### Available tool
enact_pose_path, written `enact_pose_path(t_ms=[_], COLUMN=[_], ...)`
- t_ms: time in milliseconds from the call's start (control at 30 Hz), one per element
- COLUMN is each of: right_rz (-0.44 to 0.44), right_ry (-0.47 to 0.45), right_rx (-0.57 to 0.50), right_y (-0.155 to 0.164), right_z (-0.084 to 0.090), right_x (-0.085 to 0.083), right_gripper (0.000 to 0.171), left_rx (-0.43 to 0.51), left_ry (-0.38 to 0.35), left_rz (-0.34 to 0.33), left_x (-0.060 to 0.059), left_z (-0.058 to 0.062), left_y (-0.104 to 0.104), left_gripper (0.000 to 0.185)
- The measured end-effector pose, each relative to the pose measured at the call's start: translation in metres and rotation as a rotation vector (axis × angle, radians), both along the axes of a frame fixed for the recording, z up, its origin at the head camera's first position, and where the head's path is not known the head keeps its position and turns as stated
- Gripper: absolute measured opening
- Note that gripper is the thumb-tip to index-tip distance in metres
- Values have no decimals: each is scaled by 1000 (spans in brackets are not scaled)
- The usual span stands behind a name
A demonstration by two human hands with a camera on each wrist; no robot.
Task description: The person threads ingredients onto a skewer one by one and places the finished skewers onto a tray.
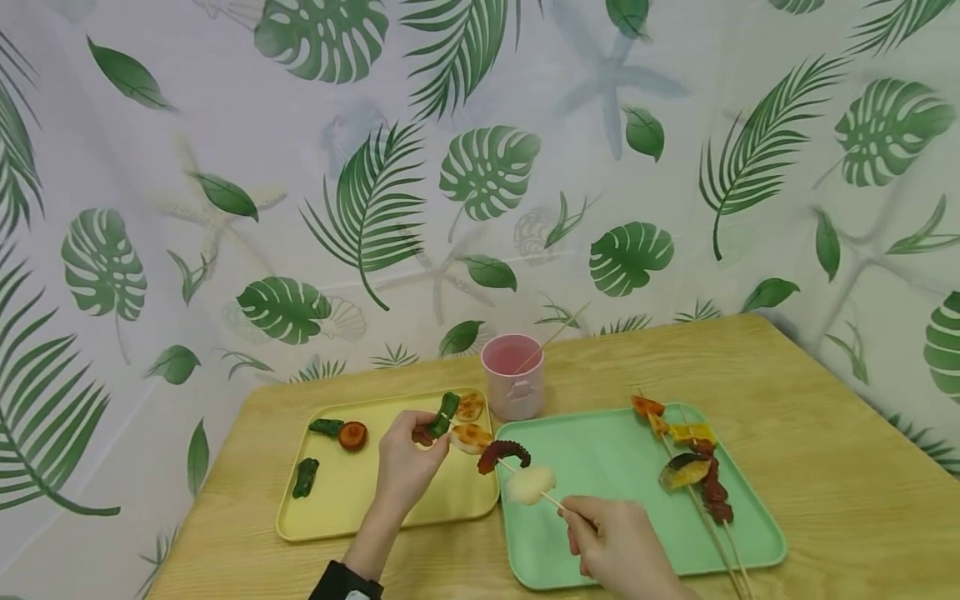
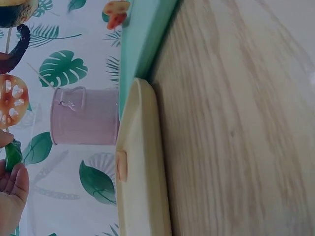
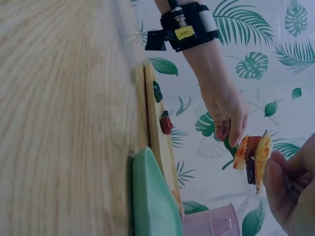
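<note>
My left hand [image 1: 422, 435] pinches a green pepper piece [image 1: 443, 414] over the yellow tray [image 1: 360, 500]. It shows at the lower left of the left wrist view as left hand [image 2: 12, 189] and green pepper piece [image 2: 12, 155]. My right hand [image 1: 577, 517] grips a thin wooden skewer [image 1: 551, 498] over the green tray [image 1: 600, 467]. A white chunk [image 1: 530, 483], a dark red tentacle piece [image 1: 504, 454] and a lotus root slice [image 1: 471, 437] sit along it, tip towards the pepper. In the right wrist view the loaded skewer [image 3: 253, 155] hangs just below the left hand's fingers [image 3: 231, 123].
The yellow tray also holds two green pepper pieces [image 1: 305, 477], a round brown piece [image 1: 352, 435] and another lotus slice [image 1: 469, 407]. Two filled skewers [image 1: 701, 471] lie on the green tray's right side. A pink cup [image 1: 513, 375] holding a skewer stands behind the trays on the wooden table [image 1: 825, 450].
</note>
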State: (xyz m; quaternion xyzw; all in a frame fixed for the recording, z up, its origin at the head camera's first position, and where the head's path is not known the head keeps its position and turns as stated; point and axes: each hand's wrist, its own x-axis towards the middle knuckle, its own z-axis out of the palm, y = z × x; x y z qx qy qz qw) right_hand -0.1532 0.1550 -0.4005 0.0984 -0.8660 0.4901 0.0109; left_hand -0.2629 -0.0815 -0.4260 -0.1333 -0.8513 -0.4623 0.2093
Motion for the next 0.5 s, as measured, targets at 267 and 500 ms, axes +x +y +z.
enact_pose_path(t_ms=[267,500], right_rz=[101,37], right_ry=[-191,214], right_rx=[-113,192], right_y=[14,4], right_z=[-13,-14], right_x=[-9,-7], right_gripper=[19,11], left_rx=[-78,-137], left_ry=[23,28], left_rz=[-24,-20], left_x=[4,5], left_z=[5,12], left_y=[-4,-7], left_gripper=[22,21])
